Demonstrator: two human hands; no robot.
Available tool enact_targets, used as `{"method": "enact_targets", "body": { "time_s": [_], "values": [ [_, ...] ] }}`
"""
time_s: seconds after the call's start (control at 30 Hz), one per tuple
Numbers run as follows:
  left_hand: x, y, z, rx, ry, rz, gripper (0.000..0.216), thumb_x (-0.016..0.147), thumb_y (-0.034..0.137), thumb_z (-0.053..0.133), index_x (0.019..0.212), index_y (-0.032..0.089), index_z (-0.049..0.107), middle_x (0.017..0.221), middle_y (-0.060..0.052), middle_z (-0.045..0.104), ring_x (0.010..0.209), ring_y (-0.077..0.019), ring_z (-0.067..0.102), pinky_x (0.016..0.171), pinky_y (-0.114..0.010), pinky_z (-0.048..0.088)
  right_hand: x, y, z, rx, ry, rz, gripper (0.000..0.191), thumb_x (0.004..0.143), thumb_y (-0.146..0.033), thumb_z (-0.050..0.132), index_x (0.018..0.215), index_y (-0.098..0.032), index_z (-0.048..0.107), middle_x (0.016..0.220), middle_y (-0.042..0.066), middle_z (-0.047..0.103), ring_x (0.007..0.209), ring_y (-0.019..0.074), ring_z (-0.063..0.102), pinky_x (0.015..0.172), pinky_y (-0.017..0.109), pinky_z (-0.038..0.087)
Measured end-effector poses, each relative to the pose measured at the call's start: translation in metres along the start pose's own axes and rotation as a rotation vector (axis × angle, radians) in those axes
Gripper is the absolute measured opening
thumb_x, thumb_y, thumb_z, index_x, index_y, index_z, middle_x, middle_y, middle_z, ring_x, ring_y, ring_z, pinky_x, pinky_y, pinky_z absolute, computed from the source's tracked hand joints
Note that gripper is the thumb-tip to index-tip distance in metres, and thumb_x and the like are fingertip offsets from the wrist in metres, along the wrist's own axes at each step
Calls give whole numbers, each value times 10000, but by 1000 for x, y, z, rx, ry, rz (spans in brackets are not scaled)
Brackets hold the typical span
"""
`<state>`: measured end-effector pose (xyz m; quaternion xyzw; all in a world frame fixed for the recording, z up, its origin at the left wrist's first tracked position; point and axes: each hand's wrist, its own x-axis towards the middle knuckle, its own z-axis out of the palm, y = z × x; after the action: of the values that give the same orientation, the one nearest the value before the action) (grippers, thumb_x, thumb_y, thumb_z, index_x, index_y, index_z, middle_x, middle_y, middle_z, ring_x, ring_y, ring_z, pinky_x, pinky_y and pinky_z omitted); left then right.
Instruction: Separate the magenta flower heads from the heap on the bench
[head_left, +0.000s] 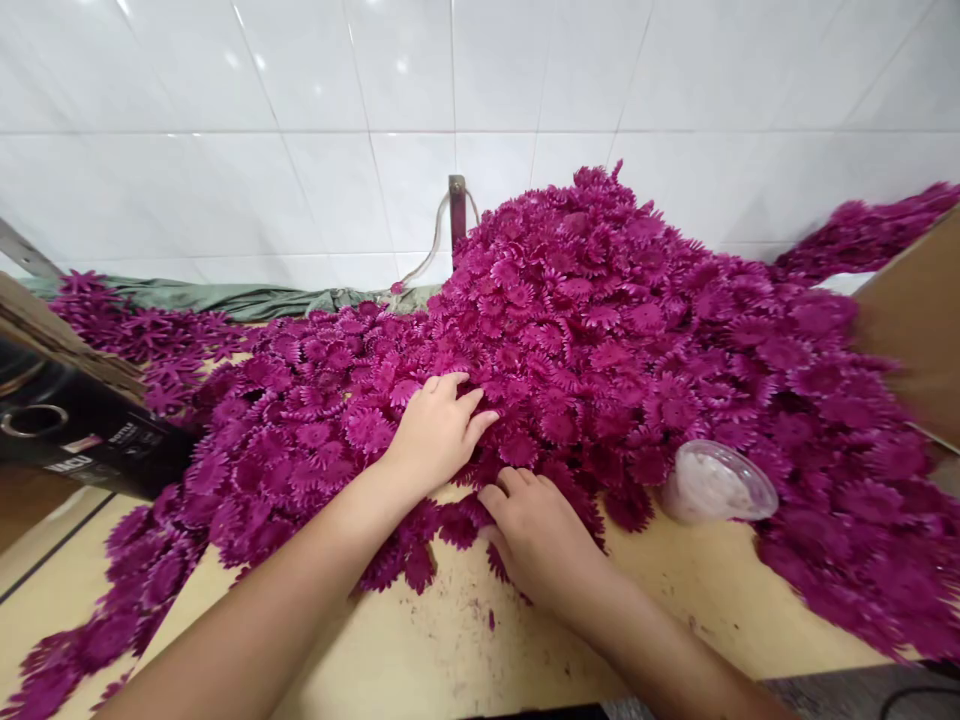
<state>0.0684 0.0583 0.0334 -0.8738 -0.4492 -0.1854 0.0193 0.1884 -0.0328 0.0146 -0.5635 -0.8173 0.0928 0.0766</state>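
A big heap of magenta artificial flower heads [585,300], flat with toothed petal edges, lies in front of me. My left hand [435,435] rests on the heap's lower middle, fingers stretched out and apart over the flowers. Just below and to its right, my right hand [536,530] is curled at the heap's front edge. Its thumb and fingers bend toward loose flower heads [459,524] on the tabletop; what lies between them is partly hidden. A clear plastic cup [720,485] with whitish contents leans against the flowers to the right of that hand.
The pale wooden tabletop [450,650] carries small magenta scraps. A black box [90,430] stands at left, a cardboard box [915,320] at right. Green cloth [210,298] lies along the white tiled wall [225,190]. An upright post [457,220] with a cord stands behind the heap.
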Motion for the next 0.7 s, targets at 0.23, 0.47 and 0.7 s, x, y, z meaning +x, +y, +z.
{"method": "enact_targets", "body": {
  "time_s": [0.23, 0.47, 0.7],
  "values": [
    [-25, 7, -17, -517, -65, -58, 255, 805, 278, 447, 962, 187, 625, 964, -51, 642, 890, -176, 569, 852, -355, 428, 9, 31, -16, 543, 338, 95, 279, 768, -105, 420, 1023, -156, 521, 975, 79, 618, 897, 176, 571, 822, 339, 437],
    [-26, 21, 7, -1049, -154, -374, 284, 723, 231, 543, 985, 130, 584, 841, -45, 660, 767, -158, 598, 737, -313, 485, 20, 34, -13, 913, 360, 151, 300, 713, -172, 474, 1011, -154, 437, 834, 46, 598, 800, 153, 584, 762, 327, 468],
    [-22, 18, 8, -939, -42, -466, 425, 741, 192, 499, 1158, 117, 496, 829, -19, 636, 773, -135, 590, 792, -304, 460, 20, 37, -18, 815, 524, 228, 348, 678, -287, 577, 979, -163, 453, 928, 76, 514, 733, 149, 546, 676, 332, 491]
  ]
}}
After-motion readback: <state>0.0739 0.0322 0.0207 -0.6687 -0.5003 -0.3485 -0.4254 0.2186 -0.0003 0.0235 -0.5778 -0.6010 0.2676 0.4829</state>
